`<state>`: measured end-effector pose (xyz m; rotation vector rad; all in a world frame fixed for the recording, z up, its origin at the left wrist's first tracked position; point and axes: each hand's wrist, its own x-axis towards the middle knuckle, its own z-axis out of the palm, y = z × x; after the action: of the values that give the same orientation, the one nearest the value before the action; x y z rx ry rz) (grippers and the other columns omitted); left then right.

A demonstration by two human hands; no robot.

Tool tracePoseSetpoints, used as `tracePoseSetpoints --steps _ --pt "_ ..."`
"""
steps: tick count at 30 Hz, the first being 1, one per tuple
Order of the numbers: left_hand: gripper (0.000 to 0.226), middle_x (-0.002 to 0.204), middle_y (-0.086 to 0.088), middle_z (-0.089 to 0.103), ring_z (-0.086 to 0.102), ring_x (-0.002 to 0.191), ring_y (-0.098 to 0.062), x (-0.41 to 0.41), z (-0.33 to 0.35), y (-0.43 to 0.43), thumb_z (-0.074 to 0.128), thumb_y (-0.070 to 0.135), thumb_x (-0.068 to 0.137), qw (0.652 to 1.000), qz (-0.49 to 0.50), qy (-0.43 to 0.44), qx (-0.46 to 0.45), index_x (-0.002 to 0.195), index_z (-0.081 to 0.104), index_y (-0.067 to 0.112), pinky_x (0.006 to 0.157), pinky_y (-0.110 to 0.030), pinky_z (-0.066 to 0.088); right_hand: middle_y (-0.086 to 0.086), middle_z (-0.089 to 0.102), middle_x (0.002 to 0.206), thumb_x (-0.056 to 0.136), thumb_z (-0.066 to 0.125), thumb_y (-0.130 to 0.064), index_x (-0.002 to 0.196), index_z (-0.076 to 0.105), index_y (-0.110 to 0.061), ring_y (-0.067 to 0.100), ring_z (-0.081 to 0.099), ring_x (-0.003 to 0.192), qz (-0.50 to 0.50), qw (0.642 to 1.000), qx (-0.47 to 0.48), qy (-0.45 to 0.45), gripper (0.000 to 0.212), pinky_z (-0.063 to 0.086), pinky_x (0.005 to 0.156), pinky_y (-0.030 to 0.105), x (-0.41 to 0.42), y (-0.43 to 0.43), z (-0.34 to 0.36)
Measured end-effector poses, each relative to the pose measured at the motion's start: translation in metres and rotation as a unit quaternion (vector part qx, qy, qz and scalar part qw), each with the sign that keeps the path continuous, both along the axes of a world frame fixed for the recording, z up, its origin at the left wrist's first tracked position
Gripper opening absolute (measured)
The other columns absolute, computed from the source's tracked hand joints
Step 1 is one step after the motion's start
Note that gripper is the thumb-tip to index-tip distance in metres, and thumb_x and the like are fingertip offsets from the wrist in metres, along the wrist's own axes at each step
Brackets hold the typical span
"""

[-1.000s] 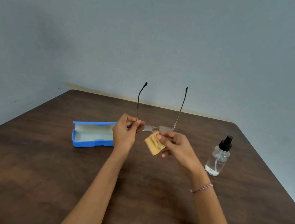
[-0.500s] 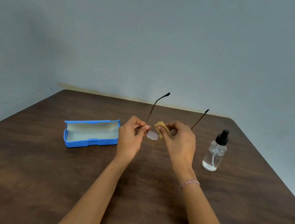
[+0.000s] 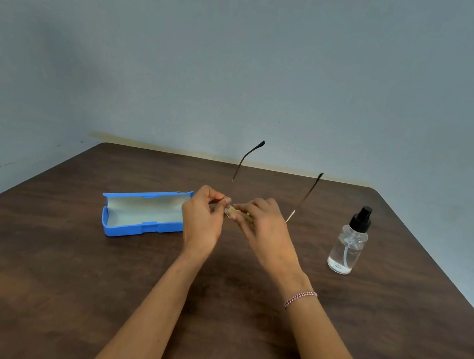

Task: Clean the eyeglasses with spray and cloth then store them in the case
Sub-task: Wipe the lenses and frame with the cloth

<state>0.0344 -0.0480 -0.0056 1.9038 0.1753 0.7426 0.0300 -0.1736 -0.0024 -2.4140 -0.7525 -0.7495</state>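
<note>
Dark brown wooden table (image 3: pixel 69 293) with a rounded far-right corner, set against a plain grey-blue wall (image 3: pixel 243 62). Held above the middle of the table: eyeglasses (image 3: pixel 304 197), thin metal frame, both temple arms unfolded and pointing up and away from the person, their dark tips well above the hands; the lenses are almost wholly hidden behind the fingers. Left hand (image 3: pixel 203 219) — thumb and fingertips pinched on the left end of the frame, near the hinge of the left temple arm. Right hand (image 3: pixel 264 229) — fingers closed over a small tan cloth (image 3: pixel 242 214), pressing it against the lens area just right of the left hand; only a narrow strip of the cloth shows between the fingers. The two hands sit close together, fingertips nearly touching, both raised off the table. A thin pink-and-white bracelet (image 3: pixel 300 298) circles the right wrist. To the left of the hands, lying on the table: blue glasses case (image 3: pixel 144 213), lid open toward the far side, pale lining exposed, nothing visible inside it. To the right, well apart from the hands: clear spray bottle (image 3: pixel 348 245) with a black pump top, standing upright, partly filled with clear liquid.
</note>
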Motion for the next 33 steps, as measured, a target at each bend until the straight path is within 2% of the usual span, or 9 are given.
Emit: tracePoseSetpoints --steps 3,5,9,14,19,21,23,29,33 --pt "0.009 0.081 0.003 0.066 0.064 0.081 -0.010 0.006 -0.003 0.007 0.069 0.015 0.083 0.999 0.008 0.008 -0.035 0.084 0.060 0.017 0.073 -0.029 0.056 0.003 0.059 0.112 0.084 0.067 -0.031 0.127 0.056 -0.009 0.019 0.044 0.105 0.025 0.998 -0.062 0.010 0.050 0.043 0.093 0.031 -0.001 0.002 -0.001" --pt "0.012 0.079 0.006 0.064 0.066 0.082 -0.014 0.007 -0.003 0.008 0.071 0.014 0.082 0.997 0.004 0.014 -0.070 0.080 0.060 0.019 0.078 -0.039 0.057 0.008 0.061 0.110 0.076 0.075 -0.014 0.123 0.059 -0.004 0.026 0.049 0.101 0.005 0.995 -0.095 -0.022 0.050 0.049 0.088 0.037 0.001 0.003 -0.003" --pt "0.009 0.087 -0.006 0.068 0.068 0.086 -0.018 0.001 0.002 0.001 0.071 0.010 0.081 0.976 -0.063 0.031 -0.206 0.082 0.063 0.014 0.076 -0.031 0.058 0.007 0.066 0.092 0.072 0.075 0.003 0.101 0.070 -0.004 0.026 0.055 0.085 -0.028 0.992 -0.052 -0.107 0.031 0.055 0.069 0.036 0.005 0.000 -0.005" --pt "0.028 0.097 -0.014 0.072 0.071 0.091 -0.023 -0.005 0.006 -0.002 0.072 0.017 0.077 0.880 -0.209 0.055 -0.423 0.101 0.065 0.004 0.074 -0.030 0.059 0.007 0.066 0.097 0.078 0.068 0.004 0.104 0.068 -0.002 0.023 0.051 0.093 -0.046 0.989 0.012 -0.137 0.027 0.049 0.078 0.029 0.005 -0.008 0.001" --pt "0.044 0.088 -0.014 0.073 0.072 0.085 -0.023 -0.009 0.005 -0.011 0.064 0.033 0.074 0.779 -0.327 0.117 -0.521 0.110 0.062 0.008 0.070 -0.033 0.060 0.005 0.067 0.096 0.073 0.069 0.009 0.101 0.069 -0.004 0.014 0.046 0.094 -0.050 0.984 0.074 -0.151 0.030 0.041 0.083 0.021 0.003 -0.009 0.001" --pt "0.048 0.103 -0.018 0.070 0.070 0.094 -0.025 -0.008 0.003 -0.011 0.062 0.032 0.076 0.754 -0.353 0.103 -0.544 0.118 0.060 0.007 0.073 -0.033 0.059 0.003 0.067 0.094 0.073 0.070 0.008 0.098 0.070 -0.005 0.011 0.048 0.094 -0.043 0.984 0.102 -0.143 0.028 0.043 0.083 0.020 0.000 -0.009 0.003" --pt "0.050 0.111 -0.019 0.067 0.069 0.097 -0.025 -0.008 0.003 -0.008 0.062 0.031 0.076 0.741 -0.373 0.094 -0.550 0.121 0.059 0.009 0.075 -0.032 0.059 0.002 0.068 0.093 0.072 0.071 0.007 0.096 0.071 -0.006 0.009 0.050 0.093 -0.034 0.984 0.116 -0.129 0.027 0.042 0.085 0.018 -0.002 -0.008 0.004" --pt "0.039 0.101 -0.010 0.070 0.070 0.088 -0.017 -0.003 -0.002 0.001 0.061 0.022 0.076 0.744 -0.388 0.076 -0.538 0.114 0.064 0.013 0.072 -0.028 0.059 0.002 0.066 0.103 0.078 0.067 0.005 0.107 0.069 -0.008 0.007 0.048 0.101 -0.003 0.995 0.072 -0.076 0.031 0.031 0.094 0.006 -0.002 -0.007 0.006" --pt "0.035 0.101 -0.009 0.068 0.070 0.082 -0.013 0.001 -0.003 0.006 0.059 0.016 0.076 0.751 -0.378 0.048 -0.539 0.111 0.063 0.011 0.070 -0.025 0.058 0.000 0.064 0.109 0.081 0.064 0.004 0.116 0.065 -0.009 0.008 0.047 0.105 0.061 0.995 0.064 -0.047 0.037 0.036 0.095 0.012 -0.004 -0.003 0.009"
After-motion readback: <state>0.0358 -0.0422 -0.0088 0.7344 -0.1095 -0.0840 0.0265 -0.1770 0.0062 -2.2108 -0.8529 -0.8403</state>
